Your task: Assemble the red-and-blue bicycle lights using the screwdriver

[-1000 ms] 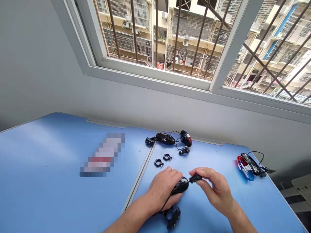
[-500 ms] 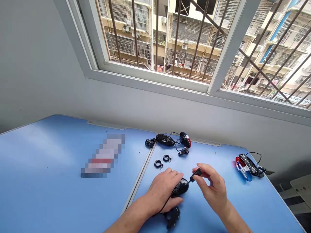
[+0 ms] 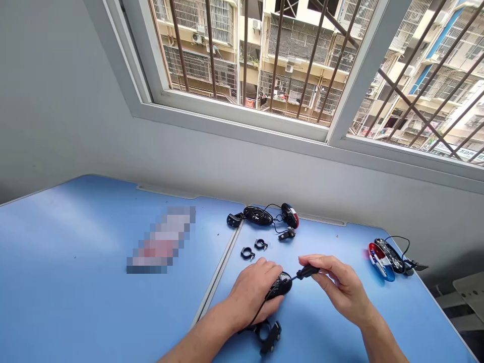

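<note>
My left hand point(image 3: 254, 288) is wrapped round a glossy black oval bicycle horn unit point(image 3: 283, 285), holding it down at the table. A thin black cable runs from under the fingers. My right hand point(image 3: 340, 287) pinches the black handle of a small screwdriver point(image 3: 308, 271) between thumb and fingers. Its shaft points left and its tip meets the top of the oval unit; the exact contact is too small to see. Below my left hand lies a black clamp bracket point(image 3: 271, 338), joined to dark parts partly hidden by the wrist.
Two black ring clamps point(image 3: 247, 253) lie beyond my left hand. Behind them is another black horn set point(image 3: 257, 216) with cables. A red and blue light point(image 3: 381, 261) with a black unit sits at the right. A blurred packet point(image 3: 162, 242) lies left of the table seam.
My right hand has shifted slightly right, and the screwdriver handle now lies flatter, with the fingers straighter over it. The black bracket below my left hand has turned a little.
</note>
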A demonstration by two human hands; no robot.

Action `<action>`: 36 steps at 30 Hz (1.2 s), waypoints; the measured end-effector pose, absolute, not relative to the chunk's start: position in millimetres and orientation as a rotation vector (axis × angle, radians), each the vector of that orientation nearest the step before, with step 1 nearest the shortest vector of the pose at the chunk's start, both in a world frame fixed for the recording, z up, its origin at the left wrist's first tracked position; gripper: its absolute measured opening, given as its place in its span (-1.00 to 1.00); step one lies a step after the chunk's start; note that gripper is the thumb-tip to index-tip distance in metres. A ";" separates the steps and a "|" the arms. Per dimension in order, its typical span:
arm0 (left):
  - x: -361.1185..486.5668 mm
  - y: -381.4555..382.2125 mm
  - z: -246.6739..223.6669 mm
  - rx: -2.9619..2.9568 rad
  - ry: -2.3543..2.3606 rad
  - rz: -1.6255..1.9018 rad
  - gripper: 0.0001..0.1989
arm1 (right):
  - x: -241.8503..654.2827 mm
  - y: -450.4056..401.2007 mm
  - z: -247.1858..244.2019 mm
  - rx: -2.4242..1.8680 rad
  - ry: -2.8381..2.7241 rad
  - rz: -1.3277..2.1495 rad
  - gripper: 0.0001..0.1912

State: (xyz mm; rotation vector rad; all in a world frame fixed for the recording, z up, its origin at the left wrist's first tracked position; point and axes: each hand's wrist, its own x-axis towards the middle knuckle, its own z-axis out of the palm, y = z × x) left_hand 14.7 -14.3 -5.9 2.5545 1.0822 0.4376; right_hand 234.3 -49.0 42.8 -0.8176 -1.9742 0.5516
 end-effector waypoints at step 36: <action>17.2 -15.7 2.6 2.549 1.124 0.367 -0.82 | 223.6 -46.6 40.9 -0.753 -1.904 0.475 -0.74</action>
